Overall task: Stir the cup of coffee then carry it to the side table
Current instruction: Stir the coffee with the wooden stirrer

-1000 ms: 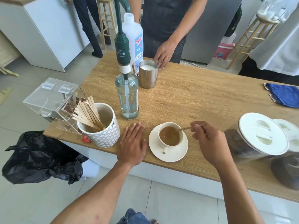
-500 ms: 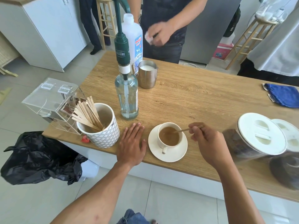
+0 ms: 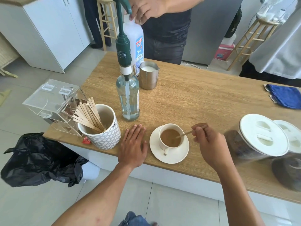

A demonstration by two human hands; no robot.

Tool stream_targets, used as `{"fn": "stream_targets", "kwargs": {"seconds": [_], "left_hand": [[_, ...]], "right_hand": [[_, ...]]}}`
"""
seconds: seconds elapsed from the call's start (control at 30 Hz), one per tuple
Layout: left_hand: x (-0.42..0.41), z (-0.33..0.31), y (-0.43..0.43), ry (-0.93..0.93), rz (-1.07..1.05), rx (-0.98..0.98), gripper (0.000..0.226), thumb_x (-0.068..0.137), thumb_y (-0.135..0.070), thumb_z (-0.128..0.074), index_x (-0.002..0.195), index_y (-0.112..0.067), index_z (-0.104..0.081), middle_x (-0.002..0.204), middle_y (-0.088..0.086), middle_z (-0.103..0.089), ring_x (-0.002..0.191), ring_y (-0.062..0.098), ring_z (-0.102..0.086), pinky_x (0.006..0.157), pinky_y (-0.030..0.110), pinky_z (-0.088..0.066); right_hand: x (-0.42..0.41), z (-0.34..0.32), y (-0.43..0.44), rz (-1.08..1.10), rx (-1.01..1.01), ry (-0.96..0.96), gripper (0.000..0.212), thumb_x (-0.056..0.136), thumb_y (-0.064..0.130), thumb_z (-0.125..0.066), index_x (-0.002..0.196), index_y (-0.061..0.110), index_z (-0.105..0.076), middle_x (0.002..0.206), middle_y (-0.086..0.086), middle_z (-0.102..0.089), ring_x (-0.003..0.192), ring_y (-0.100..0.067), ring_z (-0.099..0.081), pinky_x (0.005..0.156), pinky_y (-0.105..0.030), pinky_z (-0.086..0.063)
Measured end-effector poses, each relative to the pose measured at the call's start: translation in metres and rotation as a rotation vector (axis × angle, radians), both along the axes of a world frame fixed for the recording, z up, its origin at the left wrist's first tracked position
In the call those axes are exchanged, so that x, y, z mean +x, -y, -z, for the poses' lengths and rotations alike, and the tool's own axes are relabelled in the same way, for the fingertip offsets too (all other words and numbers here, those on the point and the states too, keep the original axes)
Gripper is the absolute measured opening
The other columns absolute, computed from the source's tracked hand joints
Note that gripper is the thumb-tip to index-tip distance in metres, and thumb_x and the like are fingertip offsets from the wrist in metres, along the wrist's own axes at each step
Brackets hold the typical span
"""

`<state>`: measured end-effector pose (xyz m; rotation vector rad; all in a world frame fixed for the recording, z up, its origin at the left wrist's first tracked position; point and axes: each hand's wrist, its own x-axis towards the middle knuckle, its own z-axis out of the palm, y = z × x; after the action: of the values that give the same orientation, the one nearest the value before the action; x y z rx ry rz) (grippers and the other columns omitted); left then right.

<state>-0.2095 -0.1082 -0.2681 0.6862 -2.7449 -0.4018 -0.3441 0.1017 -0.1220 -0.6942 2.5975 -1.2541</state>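
Observation:
A white cup of milky coffee point(image 3: 170, 138) stands on a white saucer point(image 3: 176, 156) near the front edge of the wooden table point(image 3: 195, 98), its handle pointing toward me. My right hand point(image 3: 207, 143) pinches a thin wooden stir stick point(image 3: 185, 133) whose tip dips into the coffee. My left hand point(image 3: 132, 145) lies flat on the table just left of the saucer, fingers together, holding nothing.
A patterned mug of stir sticks point(image 3: 101, 128) and a clear acrylic box point(image 3: 52, 101) stand at left. A pump syrup bottle point(image 3: 127, 88), steel milk jug point(image 3: 149, 75) and milk bottle point(image 3: 136, 43) stand behind. White-lidded jars point(image 3: 260, 136) sit right. A person's hand point(image 3: 146, 8) is on the milk bottle cap.
The stick's tip has shifted inside the cup as my right hand stirs. The person opposite lifted a hand from the milk jug to the milk bottle's top.

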Motion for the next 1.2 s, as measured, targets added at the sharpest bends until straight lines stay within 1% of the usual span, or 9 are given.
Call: {"fn": "stream_targets", "kwargs": {"seconds": [0.13, 0.23, 0.37, 0.5, 0.67, 0.8, 1.0, 1.1, 1.2], "left_hand": [[0.0011, 0.0014, -0.0002, 0.002, 0.001, 0.004, 0.054, 0.096, -0.036, -0.037, 0.146, -0.018, -0.047, 0.156, 0.0, -0.041, 0.149, 0.017, -0.028, 0.122, 0.044, -0.022], [0.0008, 0.0004, -0.0008, -0.008, -0.001, -0.002, 0.054, 0.096, -0.036, -0.037, 0.146, -0.018, -0.047, 0.156, 0.0, -0.041, 0.149, 0.018, -0.029, 0.121, 0.045, -0.024], [0.0013, 0.0004, 0.0001, -0.009, -0.001, 0.0, 0.054, 0.097, -0.036, -0.036, 0.146, -0.017, -0.048, 0.155, 0.001, -0.042, 0.148, 0.018, -0.03, 0.121, 0.045, -0.025], [0.0006, -0.0001, -0.0011, -0.013, -0.002, 0.008, 0.054, 0.096, -0.036, -0.036, 0.146, -0.018, -0.048, 0.156, 0.0, -0.041, 0.148, 0.017, -0.03, 0.122, 0.044, -0.023], [0.0019, 0.0003, -0.0001, -0.002, -0.002, 0.003, 0.055, 0.097, -0.037, -0.035, 0.146, -0.017, -0.047, 0.156, 0.0, -0.041, 0.149, 0.017, -0.029, 0.122, 0.044, -0.023], [0.0001, -0.0005, -0.0014, 0.0, 0.0, 0.003, 0.055, 0.097, -0.037, -0.034, 0.147, -0.018, -0.047, 0.156, 0.0, -0.04, 0.149, 0.017, -0.028, 0.122, 0.044, -0.022], [0.001, -0.0012, -0.0005, 0.005, -0.001, 0.009, 0.055, 0.097, -0.036, -0.034, 0.147, -0.017, -0.046, 0.157, 0.0, -0.039, 0.149, 0.017, -0.027, 0.122, 0.044, -0.022], [0.0005, -0.0007, -0.0002, 0.005, -0.003, 0.0, 0.055, 0.097, -0.036, -0.035, 0.147, -0.017, -0.047, 0.157, 0.0, -0.039, 0.149, 0.016, -0.027, 0.122, 0.043, -0.021], [0.0007, 0.0002, 0.0007, 0.008, -0.005, 0.001, 0.054, 0.097, -0.036, -0.035, 0.147, -0.017, -0.047, 0.157, -0.001, -0.039, 0.15, 0.016, -0.026, 0.123, 0.043, -0.021]], "right_hand": [[0.0051, 0.0016, 0.0032, -0.069, 0.019, 0.053, 0.021, 0.1, 0.019, -0.048, 0.092, 0.026, -0.065, 0.076, 0.014, -0.069, 0.071, 0.002, -0.065, 0.066, -0.02, -0.049], [0.0014, 0.001, -0.0011, 0.013, -0.003, 0.05, 0.024, 0.099, 0.019, -0.048, 0.085, 0.03, -0.064, 0.071, 0.012, -0.069, 0.068, 0.002, -0.065, 0.064, -0.025, -0.05], [0.0014, -0.0012, 0.0026, -0.019, 0.001, 0.025, 0.019, 0.099, 0.02, -0.05, 0.093, 0.027, -0.066, 0.078, 0.013, -0.071, 0.071, 0.005, -0.064, 0.063, -0.014, -0.047], [0.0023, -0.0009, -0.001, 0.006, 0.004, 0.064, 0.023, 0.098, 0.019, -0.05, 0.086, 0.028, -0.067, 0.074, 0.01, -0.071, 0.074, -0.005, -0.069, 0.065, -0.024, -0.051], [0.0045, -0.0031, 0.0024, -0.032, 0.019, 0.072, 0.021, 0.098, 0.019, -0.05, 0.091, 0.026, -0.068, 0.077, 0.013, -0.072, 0.074, 0.001, -0.067, 0.07, -0.024, -0.053], [0.0023, -0.0067, -0.0029, 0.055, 0.019, 0.063, 0.024, 0.095, 0.019, -0.05, 0.081, 0.029, -0.067, 0.07, 0.007, -0.071, 0.072, -0.014, -0.07, 0.064, -0.034, -0.053], [0.0076, -0.0028, 0.0047, -0.021, 0.017, 0.077, 0.022, 0.096, 0.017, -0.051, 0.086, 0.029, -0.068, 0.073, 0.011, -0.072, 0.069, 0.002, -0.067, 0.063, -0.016, -0.05], [0.0035, -0.0023, 0.0035, 0.067, 0.0, 0.053, 0.022, 0.096, 0.02, -0.05, 0.086, 0.029, -0.068, 0.07, 0.01, -0.071, 0.067, 0.002, -0.066, 0.058, -0.023, -0.046], [0.0059, -0.0018, 0.0066, 0.005, 0.001, 0.073, 0.021, 0.098, 0.02, -0.05, 0.091, 0.027, -0.068, 0.075, 0.012, -0.071, 0.07, 0.003, -0.067, 0.063, -0.023, -0.049]]}}
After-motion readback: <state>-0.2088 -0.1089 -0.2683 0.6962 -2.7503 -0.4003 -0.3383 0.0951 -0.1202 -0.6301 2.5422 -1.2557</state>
